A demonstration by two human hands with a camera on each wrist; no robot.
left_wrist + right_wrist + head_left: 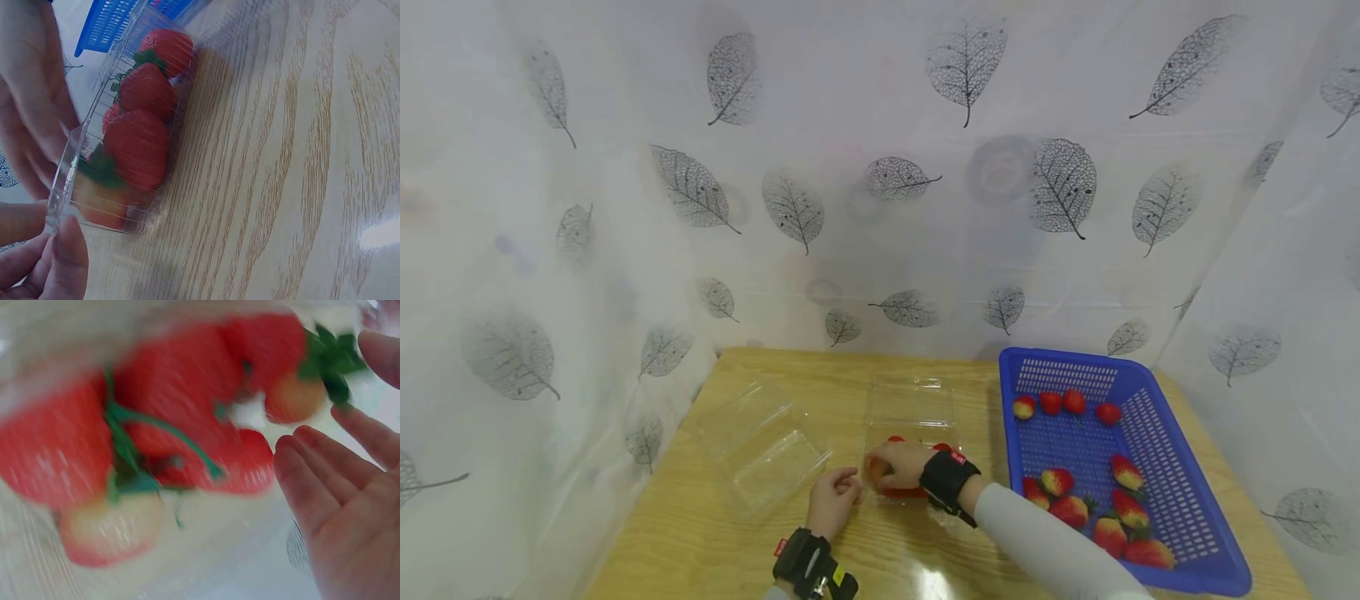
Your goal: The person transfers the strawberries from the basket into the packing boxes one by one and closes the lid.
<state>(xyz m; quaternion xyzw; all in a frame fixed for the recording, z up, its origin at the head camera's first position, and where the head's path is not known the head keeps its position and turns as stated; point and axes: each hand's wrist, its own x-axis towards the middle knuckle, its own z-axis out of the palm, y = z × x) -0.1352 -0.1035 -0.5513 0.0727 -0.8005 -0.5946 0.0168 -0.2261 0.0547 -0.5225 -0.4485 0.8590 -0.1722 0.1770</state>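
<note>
A clear plastic box (67,178) with its hinged lid (912,402) raised stands on the wooden table, holding several strawberries (137,147). My left hand (835,502) pinches the box's near corner between thumb and finger. Inside the box reaches my right hand (901,464), fingers nearly straight. In the right wrist view its fingertips are beside the green leaves of a red strawberry with a pale patch (294,394); the thumb stays apart from the fingers. That view is blurred, and the head view hides most of the fruit behind the right hand.
To the right is a blue plastic basket (1011,433) with several strawberries in two groups. Another clear plastic box (767,454), opened out, lies on the left of the table (655,533). A leaf-patterned curtain (895,250) hangs behind and at the sides.
</note>
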